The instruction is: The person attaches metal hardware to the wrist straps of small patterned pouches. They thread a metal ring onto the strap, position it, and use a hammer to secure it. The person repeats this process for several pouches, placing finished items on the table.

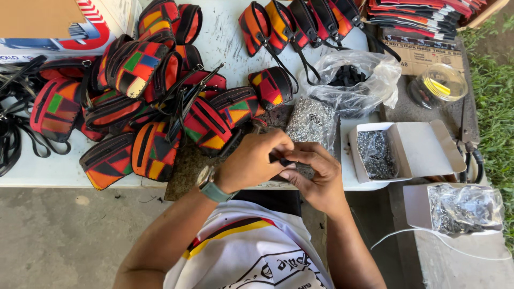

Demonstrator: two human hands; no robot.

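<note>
My left hand (256,160), with a watch on the wrist, and my right hand (317,174) meet above the table's front edge. Together they pinch a small black strap piece (282,160); most of it is hidden by the fingers. A colourful patchwork pouch (206,126) with black zips lies just left of my left hand. A clear bag of small silver metal parts (312,121) lies right behind my hands.
Several patchwork pouches (134,69) are piled on the white table (48,166) at left, more in a row (300,24) at the back. An open box of metal parts (376,154), a plastic bag of black bits (350,80), a round clear container (439,84) and another box (463,207) stand at right.
</note>
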